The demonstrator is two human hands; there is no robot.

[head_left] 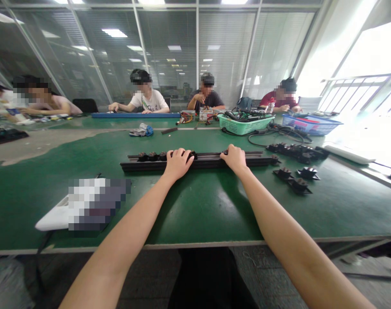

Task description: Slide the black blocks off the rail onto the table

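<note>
Your left hand lies over a long black slotted rail at the centre of the frame, its fingers bent over the upper edge and close together; whether it is clamped on the rail or only rests there cannot be told. Your right hand is on the same rail, right of centre, thumb and fingers near each other at a small dark spot; its grip on any separate piece cannot be confirmed.

The rail lies crosswise on a glossy green tabletop. Small black knob-like fittings sit in a row along it, left of your left hand. At centre right of the frame, loose black fittings with flat bases lie near the rail's right end, with more grouped behind them.

Upper right, a pale green plastic basket holds dark cables; a translucent blue plastic basket stands to its right. A crumpled grey-and-blue cloth lies upper left of centre. Across the table, co-workers sit along the upper part of the frame.
</note>
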